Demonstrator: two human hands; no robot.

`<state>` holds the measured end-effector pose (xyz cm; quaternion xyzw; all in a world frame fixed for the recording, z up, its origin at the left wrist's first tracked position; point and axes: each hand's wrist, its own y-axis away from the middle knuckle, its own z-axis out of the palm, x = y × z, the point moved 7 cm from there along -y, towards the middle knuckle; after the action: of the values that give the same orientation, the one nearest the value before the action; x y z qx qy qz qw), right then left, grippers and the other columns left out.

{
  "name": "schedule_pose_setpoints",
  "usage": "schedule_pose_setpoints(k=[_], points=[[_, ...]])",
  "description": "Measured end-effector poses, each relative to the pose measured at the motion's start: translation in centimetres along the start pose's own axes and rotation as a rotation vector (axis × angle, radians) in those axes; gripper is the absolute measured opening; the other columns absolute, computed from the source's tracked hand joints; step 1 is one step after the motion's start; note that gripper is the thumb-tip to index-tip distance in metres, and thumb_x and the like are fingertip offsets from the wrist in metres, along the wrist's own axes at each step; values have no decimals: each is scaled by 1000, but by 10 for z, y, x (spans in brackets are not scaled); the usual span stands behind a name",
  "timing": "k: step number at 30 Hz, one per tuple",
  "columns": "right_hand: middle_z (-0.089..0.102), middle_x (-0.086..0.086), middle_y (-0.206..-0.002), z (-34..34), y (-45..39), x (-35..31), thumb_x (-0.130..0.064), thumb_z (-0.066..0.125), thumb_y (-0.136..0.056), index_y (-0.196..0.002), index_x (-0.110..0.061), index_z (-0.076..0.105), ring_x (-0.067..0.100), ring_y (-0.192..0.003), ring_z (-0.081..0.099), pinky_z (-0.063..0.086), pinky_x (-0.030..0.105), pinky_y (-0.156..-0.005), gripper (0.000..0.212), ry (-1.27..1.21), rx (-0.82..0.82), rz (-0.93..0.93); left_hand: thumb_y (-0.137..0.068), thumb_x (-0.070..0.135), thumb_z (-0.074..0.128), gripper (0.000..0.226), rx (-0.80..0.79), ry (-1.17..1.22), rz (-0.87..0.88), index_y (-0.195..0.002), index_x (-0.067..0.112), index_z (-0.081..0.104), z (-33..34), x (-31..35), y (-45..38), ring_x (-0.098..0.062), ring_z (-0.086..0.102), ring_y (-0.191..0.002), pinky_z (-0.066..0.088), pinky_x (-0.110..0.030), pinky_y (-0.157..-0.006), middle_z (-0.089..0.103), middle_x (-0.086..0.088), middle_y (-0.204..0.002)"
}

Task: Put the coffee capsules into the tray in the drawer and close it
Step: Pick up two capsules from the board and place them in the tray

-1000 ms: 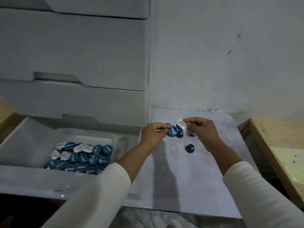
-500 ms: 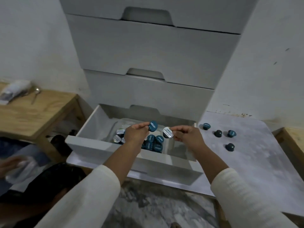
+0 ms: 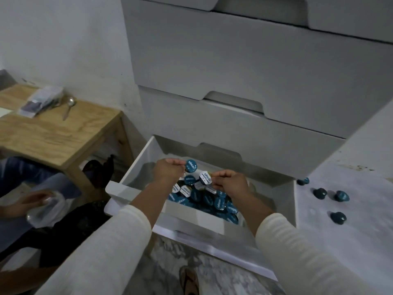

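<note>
The bottom drawer [image 3: 131,177] of the white chest stands pulled out. Inside it a white tray [image 3: 191,216] holds several teal coffee capsules [image 3: 219,203], some with white lids. Both my hands hover over the tray. My left hand [image 3: 168,172] pinches a teal-lidded capsule [image 3: 191,166] by its edge. My right hand [image 3: 231,185] pinches a white-lidded capsule [image 3: 205,178]. Several loose teal capsules [image 3: 320,193] lie on the grey surface [image 3: 350,241] to the right of the drawer.
Closed drawers [image 3: 234,128] rise above the open one. A low wooden table [image 3: 53,133] with a spoon [image 3: 69,108] and a packet stands at the left. Another person's hand [image 3: 27,202] holds a plastic bag at the far left. A sandal [image 3: 189,279] lies on the marble floor.
Both hands carried their capsules left from the grey surface to above the tray in the drawer. The camera view swung left and down with them.
</note>
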<state>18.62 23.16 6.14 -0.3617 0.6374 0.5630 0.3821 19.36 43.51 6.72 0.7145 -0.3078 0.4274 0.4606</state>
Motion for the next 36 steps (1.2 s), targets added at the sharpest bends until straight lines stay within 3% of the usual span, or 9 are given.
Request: schedule_pose_setpoints(k=[8,12,15,17,21,25,33,36], points=[[65,8,-72,19,-49,12,7,66,-77,-71,-9,65,15,-63,60,55,23,-67,17,-45,64,144,-80,-3,66,21,-15,-148,-48,-67,13,64,10,-4,-48,-15,63,-80,54,-32,-89,71,-13,-98],[66,10,-79,19,-61,21,5,67,-77,-75,-7,67,15,-64,60,55,25,-69,12,-52,119,156,-82,-5,62,12,-15,-283,-2,-82,4,70,20,-5,-59,-4,57,-68,51,-24,-91,72,-10,-95],[70,16,-85,18,-69,30,5,68,-75,-61,-15,65,21,-68,63,58,37,-79,24,-15,182,163,-84,-2,60,18,-39,-405,28,-72,9,69,27,-5,-63,-1,54,-64,50,-29,-97,66,2,-75],[72,17,-86,18,-73,34,1,68,-73,-53,-21,64,25,-75,67,56,43,-85,31,56,212,154,-83,-2,62,24,-56,-459,35,-64,14,65,30,-7,-65,-2,57,-68,49,-31,-99,67,3,-75],[72,12,-84,21,-76,36,0,69,-74,-56,-23,65,26,-80,68,56,41,-85,30,84,189,169,-83,-2,61,17,-51,-511,55,-74,9,70,32,-11,-72,-12,65,-87,48,-30,-100,73,-7,-94],[72,16,-87,24,-79,33,1,68,-75,-59,-22,65,25,-79,67,56,40,-86,28,88,160,166,-84,-4,60,16,-17,-541,90,-80,5,72,32,-11,-75,-11,62,-77,53,-21,-83,72,-8,-94],[73,9,-84,30,-83,27,-6,73,-73,-59,-26,65,20,-77,66,56,36,-85,26,170,133,131,-86,0,59,16,36,-749,212,-91,9,72,32,3,-69,-20,68,-82,59,-31,-80,70,-12,-96],[71,7,-92,35,-83,27,-6,71,-75,-77,-18,71,19,-82,65,54,31,-86,12,186,108,121,-87,-2,56,18,29,-811,272,-96,6,70,30,11,-64,-22,68,-81,59,-33,-79,70,-13,-94]])
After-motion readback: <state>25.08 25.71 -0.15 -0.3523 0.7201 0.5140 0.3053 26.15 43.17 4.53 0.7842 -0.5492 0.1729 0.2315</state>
